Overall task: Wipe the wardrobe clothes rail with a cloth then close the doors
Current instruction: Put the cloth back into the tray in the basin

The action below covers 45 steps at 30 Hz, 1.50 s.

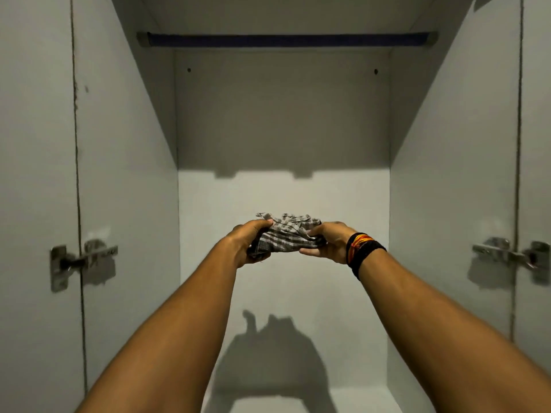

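A grey-and-white checked cloth (284, 234) is bunched between both hands in the middle of the view, inside the open wardrobe. My left hand (246, 241) grips its left end and my right hand (326, 242) grips its right end; the right wrist wears dark and orange bands. The dark clothes rail (286, 40) runs across the top of the wardrobe, well above the hands and untouched. Both doors stand open: the left door (35, 174) and the right door (536, 144) flank the opening.
Metal hinges sit on each side: the left hinge (80, 260) and the right hinge (512, 254). The white back panel (283, 120) and side walls enclose a bare interior. My hands' shadow falls on the lower back panel.
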### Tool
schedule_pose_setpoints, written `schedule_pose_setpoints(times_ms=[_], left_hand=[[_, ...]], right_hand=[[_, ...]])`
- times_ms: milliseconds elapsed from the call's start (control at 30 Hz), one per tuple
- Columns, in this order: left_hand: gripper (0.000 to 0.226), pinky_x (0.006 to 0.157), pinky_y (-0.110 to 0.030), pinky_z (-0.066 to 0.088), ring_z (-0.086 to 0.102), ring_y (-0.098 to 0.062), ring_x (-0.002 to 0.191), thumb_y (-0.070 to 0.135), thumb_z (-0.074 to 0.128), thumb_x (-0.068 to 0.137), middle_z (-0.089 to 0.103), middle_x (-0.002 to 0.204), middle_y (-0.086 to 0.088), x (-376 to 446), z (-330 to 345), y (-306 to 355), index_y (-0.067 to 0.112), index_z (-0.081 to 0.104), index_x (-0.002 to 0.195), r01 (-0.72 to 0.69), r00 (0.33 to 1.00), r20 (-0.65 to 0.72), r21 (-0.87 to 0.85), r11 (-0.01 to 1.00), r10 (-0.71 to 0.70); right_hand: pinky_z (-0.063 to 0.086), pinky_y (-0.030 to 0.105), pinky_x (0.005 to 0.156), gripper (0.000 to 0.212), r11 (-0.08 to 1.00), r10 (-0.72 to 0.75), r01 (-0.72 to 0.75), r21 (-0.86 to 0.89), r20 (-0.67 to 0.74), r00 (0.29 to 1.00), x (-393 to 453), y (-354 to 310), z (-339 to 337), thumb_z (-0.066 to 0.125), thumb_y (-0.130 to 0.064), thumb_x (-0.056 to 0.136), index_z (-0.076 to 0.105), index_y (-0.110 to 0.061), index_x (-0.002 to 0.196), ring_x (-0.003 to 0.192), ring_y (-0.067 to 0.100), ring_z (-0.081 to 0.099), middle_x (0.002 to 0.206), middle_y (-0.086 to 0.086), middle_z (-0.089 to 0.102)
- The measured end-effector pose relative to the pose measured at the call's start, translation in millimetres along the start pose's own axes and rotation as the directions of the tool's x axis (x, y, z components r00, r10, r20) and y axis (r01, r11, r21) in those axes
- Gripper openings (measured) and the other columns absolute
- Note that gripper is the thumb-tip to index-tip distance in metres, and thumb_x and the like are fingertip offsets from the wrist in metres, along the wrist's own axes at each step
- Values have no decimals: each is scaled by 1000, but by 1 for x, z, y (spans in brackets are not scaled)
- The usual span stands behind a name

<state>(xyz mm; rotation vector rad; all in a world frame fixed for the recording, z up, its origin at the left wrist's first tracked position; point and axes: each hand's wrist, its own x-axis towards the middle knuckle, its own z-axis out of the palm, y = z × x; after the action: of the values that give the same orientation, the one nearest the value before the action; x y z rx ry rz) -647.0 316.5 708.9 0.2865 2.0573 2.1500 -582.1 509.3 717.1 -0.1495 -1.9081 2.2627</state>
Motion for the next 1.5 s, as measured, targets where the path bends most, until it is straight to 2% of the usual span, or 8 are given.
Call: schedule_pose_setpoints(times_ms=[467, 600, 733, 867, 967, 1200, 1433, 1500], left_hand=[[11, 83, -48, 62, 70, -30, 73, 10, 71, 81, 67, 90, -11, -219, 6, -285, 6, 70, 91, 409, 890, -185, -79, 909, -416], [1, 45, -25, 55, 67, -17, 40, 3, 71, 82, 68, 67, -9, -286, -17, -352, 4, 72, 80, 484, 821, -277, -126, 866, -499], [6, 61, -24, 52, 69, -19, 63, 4, 70, 85, 71, 73, -7, -365, -54, -423, 7, 76, 84, 549, 749, -336, -166, 819, -570], [8, 46, -17, 53, 67, -14, 58, 1, 71, 88, 71, 86, -12, -470, -106, -485, 5, 73, 95, 576, 674, -410, -230, 785, -615], [23, 71, -28, 60, 68, -25, 83, 2, 78, 85, 71, 102, -16, -548, -148, -524, 6, 68, 106, 590, 564, -488, -325, 739, -666], [43, 98, -46, 58, 71, -39, 110, 6, 83, 83, 72, 121, -24, -695, -247, -604, 1, 67, 122, 612, 340, -609, -436, 660, -717], [21, 103, -45, 55, 68, -33, 106, 19, 81, 87, 71, 117, -18, -754, -269, -689, 8, 70, 101, 703, 255, -605, -419, 574, -754], [28, 106, -42, 52, 66, -33, 112, 19, 76, 91, 69, 125, -18, -755, -269, -710, 8, 70, 116, 721, 253, -599, -407, 561, -760]], right_hand=[[62, 48, 58, 23, 851, 525, -522, -59, 62, 849, -179, 275, -66, 56, 7, 96, 60, 3, 118, 95, 33, 59, 112, 11, 50], [60, 52, 70, 10, 784, 617, -610, -117, 41, 786, -223, 350, -46, 57, 4, 95, 59, 0, 104, 85, 27, 52, 100, 9, 45], [61, 52, 73, 4, 688, 715, -686, -238, 62, 696, -276, 425, -12, 59, -2, 93, 58, -4, 96, 89, 35, 64, 98, 13, 55], [62, 55, 78, 10, 600, 793, -746, -290, 91, 603, -344, 499, 46, 58, 0, 89, 62, -1, 98, 90, 39, 71, 96, 20, 68], [62, 53, 80, 9, 525, 834, -730, -437, 95, 543, -401, 545, 95, 61, -6, 90, 63, -5, 99, 92, 36, 67, 98, 19, 63], [64, 39, 61, 3, 459, 872, -689, -561, 138, 469, -532, 644, 209, 62, -8, 89, 65, -6, 88, 72, 25, 61, 79, 8, 59], [60, 50, 81, 15, 437, 843, -562, -702, 101, 529, -591, 748, 250, 62, -11, 82, 69, 0, 90, 76, 29, 60, 78, 13, 60], [58, 52, 87, 12, 432, 836, -515, -741, 115, 536, -594, 772, 250, 66, -14, 84, 69, -2, 82, 82, 36, 66, 79, 15, 63]])
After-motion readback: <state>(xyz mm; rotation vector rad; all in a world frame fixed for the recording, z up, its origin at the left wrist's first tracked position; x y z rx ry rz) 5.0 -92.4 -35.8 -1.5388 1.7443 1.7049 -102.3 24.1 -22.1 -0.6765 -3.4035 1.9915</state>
